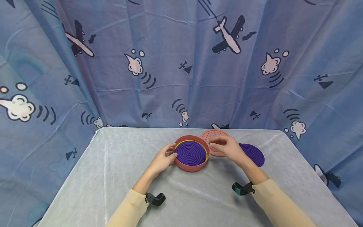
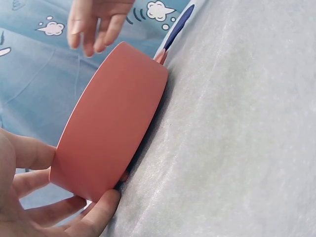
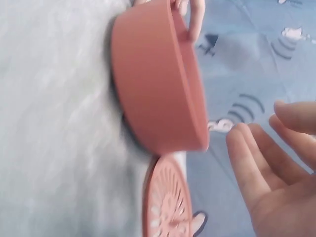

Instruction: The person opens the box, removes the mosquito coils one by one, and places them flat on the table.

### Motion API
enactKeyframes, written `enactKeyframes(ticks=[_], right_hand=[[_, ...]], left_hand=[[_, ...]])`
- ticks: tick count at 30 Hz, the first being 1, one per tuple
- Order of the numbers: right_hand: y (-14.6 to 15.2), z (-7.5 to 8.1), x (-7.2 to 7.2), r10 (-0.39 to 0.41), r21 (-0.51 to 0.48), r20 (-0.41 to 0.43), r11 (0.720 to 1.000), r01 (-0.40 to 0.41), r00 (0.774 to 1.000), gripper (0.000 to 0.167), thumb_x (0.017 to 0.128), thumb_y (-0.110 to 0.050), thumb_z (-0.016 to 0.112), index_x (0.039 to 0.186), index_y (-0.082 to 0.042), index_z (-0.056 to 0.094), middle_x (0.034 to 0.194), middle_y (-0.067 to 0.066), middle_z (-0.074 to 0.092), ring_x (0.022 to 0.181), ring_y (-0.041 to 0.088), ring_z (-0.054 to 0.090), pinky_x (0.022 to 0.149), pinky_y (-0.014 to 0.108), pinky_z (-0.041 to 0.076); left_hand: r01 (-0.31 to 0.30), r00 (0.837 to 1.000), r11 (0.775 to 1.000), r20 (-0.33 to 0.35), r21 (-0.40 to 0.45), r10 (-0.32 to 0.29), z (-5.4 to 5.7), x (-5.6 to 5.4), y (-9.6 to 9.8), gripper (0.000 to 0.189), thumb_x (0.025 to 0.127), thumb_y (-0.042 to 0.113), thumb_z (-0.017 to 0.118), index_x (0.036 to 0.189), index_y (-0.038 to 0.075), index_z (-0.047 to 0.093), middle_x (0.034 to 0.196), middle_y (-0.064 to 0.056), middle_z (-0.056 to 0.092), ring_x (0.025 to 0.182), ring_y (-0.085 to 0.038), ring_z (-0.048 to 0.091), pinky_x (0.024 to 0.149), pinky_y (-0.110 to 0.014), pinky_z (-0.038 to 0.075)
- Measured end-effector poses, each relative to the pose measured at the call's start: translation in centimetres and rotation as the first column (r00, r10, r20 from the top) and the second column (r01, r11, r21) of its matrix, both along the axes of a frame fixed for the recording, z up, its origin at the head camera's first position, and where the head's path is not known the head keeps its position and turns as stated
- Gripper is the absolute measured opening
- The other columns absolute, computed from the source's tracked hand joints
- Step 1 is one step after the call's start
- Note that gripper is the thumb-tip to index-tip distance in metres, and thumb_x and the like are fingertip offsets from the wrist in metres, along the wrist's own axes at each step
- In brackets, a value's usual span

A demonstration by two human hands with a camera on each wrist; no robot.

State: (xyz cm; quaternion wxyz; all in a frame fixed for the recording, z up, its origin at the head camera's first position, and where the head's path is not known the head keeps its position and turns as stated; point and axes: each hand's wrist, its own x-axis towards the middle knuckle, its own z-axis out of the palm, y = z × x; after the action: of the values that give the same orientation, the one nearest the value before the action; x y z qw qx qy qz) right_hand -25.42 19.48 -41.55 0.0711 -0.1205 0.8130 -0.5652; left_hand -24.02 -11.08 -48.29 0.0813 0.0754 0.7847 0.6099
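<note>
A round terracotta-coloured box [image 1: 191, 168] stands on the table with a purple spiral coil [image 1: 190, 153], like a mosquito coil, lying inside. A thin yellow edge [image 1: 207, 149] peeks out around that coil. My left hand [image 1: 161, 161] grips the box's left side, its thumb at the rim and its other fingers along the outer wall and low down. To the right of the box my right hand [image 1: 229, 148] hovers with loosely bent fingers, nothing between them. Partly hidden beneath it is the slotted round lid [image 3: 170, 197]. Another purple spiral coil [image 1: 254, 154] lies farther right.
A pale cloth covers the table [image 1: 136, 142]. Behind it hangs a blue curtain [image 1: 170, 63] printed with planes and clouds. Dark wrist devices sit on the left wrist [image 1: 155, 199] and right wrist [image 1: 243, 188]. The lid lies close against the box's right side.
</note>
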Motion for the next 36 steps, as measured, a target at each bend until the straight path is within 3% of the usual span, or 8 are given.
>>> enactKeyframes(ticks=[3,10,15,20,31,36], right_hand=[[-0.9,0.4,0.0,0.000,0.026,-0.028,1.000,0.001,1.000,0.037,0.097,-0.021,0.072,0.124,0.003,0.067,0.118,0.018,0.068,0.104,0.029,0.069,0.092,0.048,0.058],[-3.0,1.0,-0.4,0.015,0.109,-0.134,0.994,-0.001,0.991,0.029,0.096,-0.018,0.073,0.118,0.001,0.072,0.118,0.012,0.068,0.102,0.024,0.068,0.087,0.034,0.058],[-4.2,1.0,-0.9,0.026,0.161,-0.141,0.987,-0.003,0.990,0.026,0.097,-0.019,0.072,0.117,-0.003,0.073,0.114,0.010,0.070,0.104,0.025,0.066,0.089,0.039,0.058],[-5.0,0.4,-1.9,0.021,0.198,-0.130,0.980,0.005,0.991,0.027,0.097,-0.021,0.072,0.118,-0.004,0.073,0.112,0.008,0.071,0.102,0.025,0.066,0.090,0.042,0.057],[-6.8,-1.8,-3.6,0.038,0.321,-0.207,0.947,0.031,0.978,0.024,0.096,-0.021,0.072,0.116,-0.008,0.075,0.107,0.006,0.073,0.101,0.024,0.067,0.092,0.047,0.055],[-7.5,-2.3,-4.1,0.031,0.355,-0.191,0.934,0.040,0.981,0.027,0.096,-0.024,0.072,0.118,-0.007,0.073,0.110,0.007,0.071,0.102,0.025,0.065,0.092,0.047,0.055]], left_hand=[[0.005,1.000,1.000,-0.004,0.007,-0.005,-0.1,0.0,0.0,0.050,0.103,0.016,0.060,0.151,0.009,0.047,0.144,-0.024,0.048,0.126,-0.037,0.056,0.088,-0.041,0.060],[0.012,1.000,1.000,-0.002,-0.006,-0.012,-0.2,0.1,0.0,0.051,0.103,0.017,0.060,0.152,0.010,0.046,0.144,-0.022,0.048,0.123,-0.033,0.058,0.086,-0.035,0.060],[0.005,1.000,1.000,-0.002,-0.013,-0.005,-0.2,0.0,0.0,0.051,0.104,0.018,0.059,0.153,0.012,0.046,0.144,-0.022,0.048,0.124,-0.033,0.057,0.086,-0.035,0.060],[0.003,1.000,1.000,-0.006,-0.020,-0.003,-0.2,-0.1,0.0,0.051,0.104,0.018,0.059,0.152,0.012,0.046,0.144,-0.022,0.048,0.125,-0.034,0.057,0.087,-0.035,0.060],[-0.008,1.000,1.000,0.002,-0.022,0.008,-0.2,-0.1,-0.1,0.050,0.103,0.017,0.061,0.151,0.011,0.048,0.143,-0.023,0.049,0.125,-0.036,0.057,0.086,-0.036,0.060],[-0.005,1.000,1.000,0.003,-0.012,0.005,0.0,-0.1,0.0,0.050,0.103,0.018,0.060,0.151,0.010,0.048,0.143,-0.024,0.049,0.125,-0.037,0.057,0.088,-0.039,0.060]])
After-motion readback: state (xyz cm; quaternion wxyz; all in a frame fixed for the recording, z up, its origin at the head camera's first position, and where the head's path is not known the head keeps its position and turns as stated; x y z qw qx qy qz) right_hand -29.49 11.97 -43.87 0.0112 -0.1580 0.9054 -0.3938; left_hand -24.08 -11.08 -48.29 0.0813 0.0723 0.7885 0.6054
